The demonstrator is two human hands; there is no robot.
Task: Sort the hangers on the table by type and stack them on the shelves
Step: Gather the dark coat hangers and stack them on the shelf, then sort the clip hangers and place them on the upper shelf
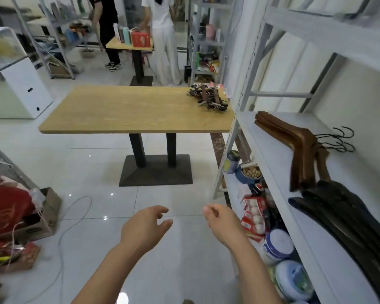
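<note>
Left hand (144, 227) and right hand (221, 222) empty, fingers loosely curled; clip hangers (208, 97) heaped on table (119, 110) far right corner; lift gently, clips likely tangled.

Left hand (144, 227) at 6 o'clock, right hand (219, 220) at 5, both with fingers loosely curled. Heap of brown wooden clip hangers (208, 97) on the light wooden worktop (130, 110), 1 o'clock. Brown wooden hanger stack (298, 148) and black hanger stack (338, 216) on the white metal shelf (272, 150), 3–4 o'clock.

Head-worn view looks forward and down; table (130, 110) ahead, well apart; shelves (270, 156) close right.
</note>
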